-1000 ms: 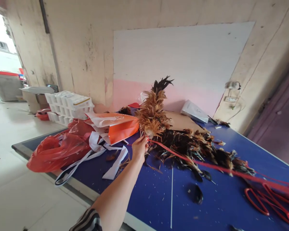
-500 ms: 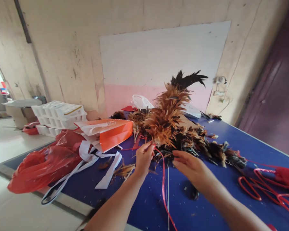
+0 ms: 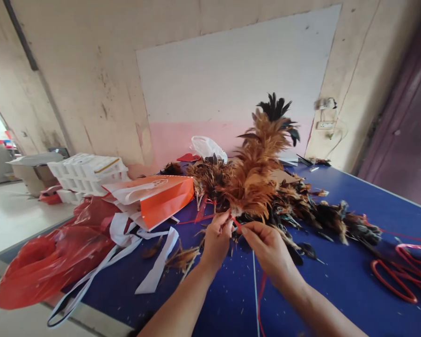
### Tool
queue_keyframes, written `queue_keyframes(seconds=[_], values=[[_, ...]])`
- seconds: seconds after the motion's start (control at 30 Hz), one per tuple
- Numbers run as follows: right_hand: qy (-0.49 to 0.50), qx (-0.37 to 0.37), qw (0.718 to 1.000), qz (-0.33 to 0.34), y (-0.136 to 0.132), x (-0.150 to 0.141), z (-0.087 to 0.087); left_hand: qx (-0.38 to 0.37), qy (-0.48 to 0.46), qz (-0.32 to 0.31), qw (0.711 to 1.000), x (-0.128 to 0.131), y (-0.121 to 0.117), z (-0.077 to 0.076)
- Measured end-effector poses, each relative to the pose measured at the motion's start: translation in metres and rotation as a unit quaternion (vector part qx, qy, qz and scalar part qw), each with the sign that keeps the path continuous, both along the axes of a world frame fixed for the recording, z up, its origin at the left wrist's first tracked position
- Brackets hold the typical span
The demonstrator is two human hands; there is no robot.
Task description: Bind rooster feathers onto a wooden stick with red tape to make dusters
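A feather duster (image 3: 257, 166), brown with a black tuft at its top, leans up and to the right over the table. My left hand (image 3: 217, 236) is closed round its lower end, just under the lowest feathers; the fingers hide whatever stick is there. Beside it my right hand (image 3: 266, 245) pinches a red plastic ribbon (image 3: 236, 222) near where it meets the duster's base. The ribbon's loose end hangs below my right hand toward the table's front. Heaps of loose dark and brown feathers (image 3: 301, 201) lie behind and to the right of my hands.
On the blue table (image 3: 224, 299) at left are an orange paper bag (image 3: 166, 196), a crumpled red plastic bag (image 3: 56, 255) and white strips (image 3: 157, 262). Coils of red cord (image 3: 395, 281) lie at right. White plastic racks (image 3: 89, 173) stand beyond the table's left side.
My right hand has come in from the right and closed on the red ribbon beside my left hand. The feather duster has turned, its black tuft now pointing more upward.
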State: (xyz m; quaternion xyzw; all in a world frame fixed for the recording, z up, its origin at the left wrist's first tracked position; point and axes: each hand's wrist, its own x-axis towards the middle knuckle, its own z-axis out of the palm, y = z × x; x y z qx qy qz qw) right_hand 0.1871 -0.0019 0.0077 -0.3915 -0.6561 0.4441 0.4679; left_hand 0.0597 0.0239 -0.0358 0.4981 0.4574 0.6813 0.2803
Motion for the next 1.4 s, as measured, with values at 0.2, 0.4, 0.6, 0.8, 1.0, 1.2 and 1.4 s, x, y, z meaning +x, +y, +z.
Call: queue_keyframes(seconds=[0.2, 0.4, 0.6, 0.8, 1.0, 1.2, 1.4], values=[[-0.054, 0.057, 0.997, 0.014, -0.014, 0.002, 0.002, -0.018, -0.043, -0.048, 0.998, 0.005, -0.005, 0.006], [-0.05, 0.064, 0.996, 0.034, -0.015, 0.001, -0.005, -0.062, -0.076, -0.115, 0.989, 0.011, -0.011, 0.007], [-0.054, 0.058, 0.995, 0.056, -0.011, -0.002, -0.015, -0.054, -0.131, -0.141, 0.98, 0.008, -0.009, 0.008], [-0.055, 0.053, 0.996, 0.041, -0.006, 0.002, -0.015, -0.079, -0.242, -0.165, 0.953, -0.005, -0.001, 0.006], [-0.029, -0.015, 0.998, 0.057, -0.003, -0.001, -0.017, -0.098, -0.202, -0.133, 0.965, -0.005, 0.001, 0.003], [0.002, 0.002, 0.999, 0.032, -0.016, -0.007, -0.013, -0.062, -0.113, -0.053, 0.99, 0.005, 0.001, -0.007], [0.05, -0.007, 0.997, 0.064, -0.018, -0.005, -0.005, -0.042, -0.069, -0.032, 0.996, 0.02, -0.015, 0.005]])
